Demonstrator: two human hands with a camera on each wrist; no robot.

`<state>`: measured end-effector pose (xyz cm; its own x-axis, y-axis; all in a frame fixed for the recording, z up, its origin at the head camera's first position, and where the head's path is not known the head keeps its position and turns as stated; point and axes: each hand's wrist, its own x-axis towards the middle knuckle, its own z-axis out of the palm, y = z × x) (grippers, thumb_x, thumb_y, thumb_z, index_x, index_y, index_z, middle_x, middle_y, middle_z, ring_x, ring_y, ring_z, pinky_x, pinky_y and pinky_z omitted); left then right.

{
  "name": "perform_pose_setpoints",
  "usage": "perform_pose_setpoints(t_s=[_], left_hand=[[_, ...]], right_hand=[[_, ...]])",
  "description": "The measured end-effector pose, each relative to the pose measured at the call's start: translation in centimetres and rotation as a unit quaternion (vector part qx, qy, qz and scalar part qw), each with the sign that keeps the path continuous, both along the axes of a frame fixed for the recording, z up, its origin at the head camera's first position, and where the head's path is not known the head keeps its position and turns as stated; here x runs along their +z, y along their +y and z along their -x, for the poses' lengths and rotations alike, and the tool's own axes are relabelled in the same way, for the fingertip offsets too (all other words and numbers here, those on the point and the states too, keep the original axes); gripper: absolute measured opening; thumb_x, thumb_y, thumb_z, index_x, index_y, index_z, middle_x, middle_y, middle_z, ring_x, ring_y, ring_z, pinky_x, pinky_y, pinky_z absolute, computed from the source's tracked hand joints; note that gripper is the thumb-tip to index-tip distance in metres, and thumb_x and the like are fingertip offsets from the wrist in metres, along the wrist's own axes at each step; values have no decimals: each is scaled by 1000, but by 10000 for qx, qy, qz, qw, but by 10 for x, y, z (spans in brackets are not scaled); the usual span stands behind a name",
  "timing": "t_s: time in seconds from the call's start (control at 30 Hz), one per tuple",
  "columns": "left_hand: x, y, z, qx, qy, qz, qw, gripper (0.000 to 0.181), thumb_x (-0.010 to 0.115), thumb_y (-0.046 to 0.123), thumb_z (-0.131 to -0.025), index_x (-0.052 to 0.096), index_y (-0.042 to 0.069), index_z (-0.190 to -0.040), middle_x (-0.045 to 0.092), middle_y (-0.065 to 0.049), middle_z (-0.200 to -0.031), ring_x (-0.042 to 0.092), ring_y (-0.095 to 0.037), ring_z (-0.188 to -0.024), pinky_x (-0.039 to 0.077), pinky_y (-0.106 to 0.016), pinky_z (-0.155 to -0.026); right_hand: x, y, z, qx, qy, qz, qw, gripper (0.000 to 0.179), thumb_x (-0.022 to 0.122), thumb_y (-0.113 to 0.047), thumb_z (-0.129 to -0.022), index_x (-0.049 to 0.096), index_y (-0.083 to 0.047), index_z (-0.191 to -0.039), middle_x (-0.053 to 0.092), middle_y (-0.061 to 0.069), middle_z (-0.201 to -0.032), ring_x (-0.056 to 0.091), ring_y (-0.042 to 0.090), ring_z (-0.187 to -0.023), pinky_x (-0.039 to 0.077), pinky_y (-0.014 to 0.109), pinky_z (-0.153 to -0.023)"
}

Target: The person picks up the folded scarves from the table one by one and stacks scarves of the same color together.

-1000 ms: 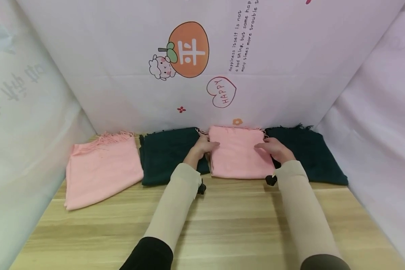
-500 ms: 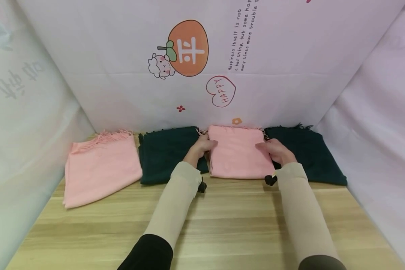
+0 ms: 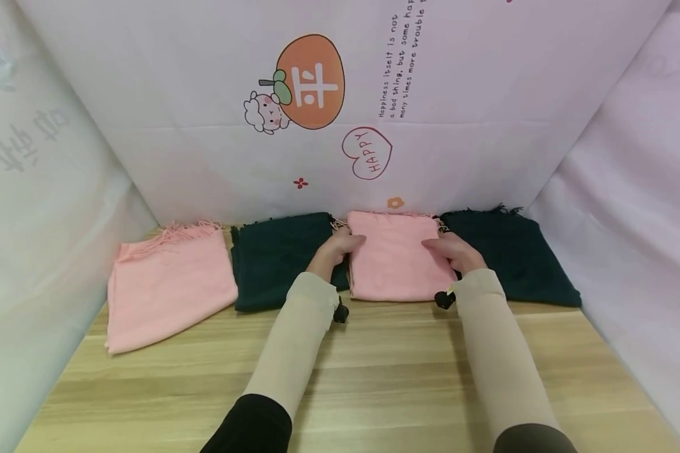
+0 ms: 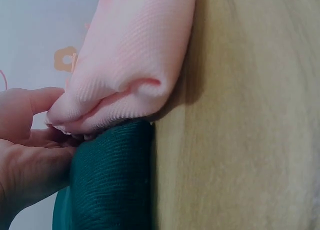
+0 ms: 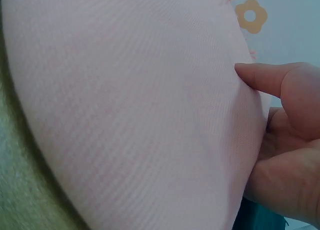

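Observation:
A folded pink scarf [image 3: 399, 267] with a fringe along its far edge lies between my two hands, third in a row of folded scarves. My left hand [image 3: 331, 251] pinches its left edge, thumb on top and fingers tucked beneath. The left wrist view shows the folded layers of the pink scarf [image 4: 130, 59] between thumb and fingers, close against a dark green scarf [image 4: 112, 180]. At the right edge my right hand [image 3: 460, 251] grips the same way, its thumb [image 5: 265, 78] on the top face and its other fingers partly hidden behind the cloth.
Left of my left hand lies a dark green folded scarf [image 3: 283, 261], then another pink scarf [image 3: 172, 286] at the far left. A second dark green scarf [image 3: 515, 258] is beside my right hand. A printed white cloth [image 3: 204, 126] hangs behind the wooden table [image 3: 385, 377].
The right hand has shifted slightly to the left along with the scarf's right edge. The left hand keeps its hold, and the head view has moved a little.

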<state>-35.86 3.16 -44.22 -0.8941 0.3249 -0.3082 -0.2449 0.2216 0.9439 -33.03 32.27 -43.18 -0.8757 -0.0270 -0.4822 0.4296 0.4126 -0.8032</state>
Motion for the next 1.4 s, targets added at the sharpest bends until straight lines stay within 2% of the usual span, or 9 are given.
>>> perform_pose_setpoints(t_s=[0.1, 0.3, 0.4, 0.5, 0.67, 0.83, 1.1, 1.23, 1.4], left_hand=[[0, -1, 1, -77, -19, -21, 10000, 62, 52, 18, -107, 25, -4, -159, 37, -23, -156, 42, -33, -141, 36, -44, -118], [-2, -2, 3, -129, -94, -189, 9997, 63, 50, 16, -108, 20, -2, -161, 34, -23, -158, 41, -34, -142, 35, -43, -118], [-3, -1, 4, -144, -199, -292, 9993, 62, 48, 14, -109, 20, -1, -161, 33, -22, -158, 41, -33, -142, 35, -43, -118], [-1, -1, 6, -189, -285, -377, 9987, 60, 46, 12, -109, 20, -2, -160, 32, -22, -158, 40, -33, -142, 34, -43, -119], [5, 1, 9, -91, -563, -618, 9965, 59, 45, 9, -108, 19, -3, -160, 31, -22, -157, 38, -33, -142, 32, -44, -120], [6, 2, 6, 73, -867, -833, 9927, 57, 44, 8, -108, 21, 2, -161, 36, -20, -155, 44, -32, -137, 36, -45, -117], [-1, 2, -1, -80, -718, -924, 9931, 48, 40, 4, -108, 31, 3, -155, 52, -19, -134, 58, -29, -111, 47, -49, -107], [6, 1, -3, -110, -571, -881, 9944, 45, 40, 8, -109, 33, 3, -154, 52, -19, -131, 60, -28, -108, 50, -49, -102], [19, -1, -4, -138, -337, -677, 9970, 43, 40, 13, -111, 34, 0, -151, 53, -19, -132, 60, -28, -107, 51, -49, -100]], right_hand=[[1, 0, -2, -82, -28, -115, 9999, 83, 49, -33, -109, -7, -5, -163, 5, 23, -169, 21, 37, -151, 22, 55, -122], [2, -2, -5, -226, -28, -50, 9997, 79, 48, -34, -109, 1, -2, -164, 14, 23, -167, 29, 36, -144, 27, 53, -121], [2, 0, -3, -216, -75, -113, 9997, 79, 48, -34, -109, 1, -1, -163, 14, 23, -167, 30, 35, -142, 28, 52, -121], [5, 2, 0, -177, -100, -117, 9997, 76, 48, -32, -109, 6, 1, -163, 21, 23, -164, 37, 31, -136, 34, 48, -118], [9, 1, 5, -234, -71, 390, 9989, 62, 47, -22, -109, 22, 5, -159, 42, 17, -144, 53, 18, -112, 49, 33, -99], [9, -3, 0, -325, -33, 537, 9980, 57, 48, -18, -109, 27, 6, -157, 50, 9, -124, 58, 10, -91, 53, 23, -80], [10, -1, -10, -360, 208, 571, 9975, 51, 50, -18, -108, 34, 3, -152, 59, 5, -107, 64, 10, -84, 57, 27, -76], [18, 0, -13, -240, 375, 606, 9972, 52, 50, -19, -109, 33, 5, -152, 60, 5, -108, 65, 10, -85, 58, 28, -77], [32, 0, -14, -110, 612, 518, 9967, 51, 47, -19, -110, 31, 6, -152, 59, 10, -115, 66, 10, -85, 59, 29, -78]])
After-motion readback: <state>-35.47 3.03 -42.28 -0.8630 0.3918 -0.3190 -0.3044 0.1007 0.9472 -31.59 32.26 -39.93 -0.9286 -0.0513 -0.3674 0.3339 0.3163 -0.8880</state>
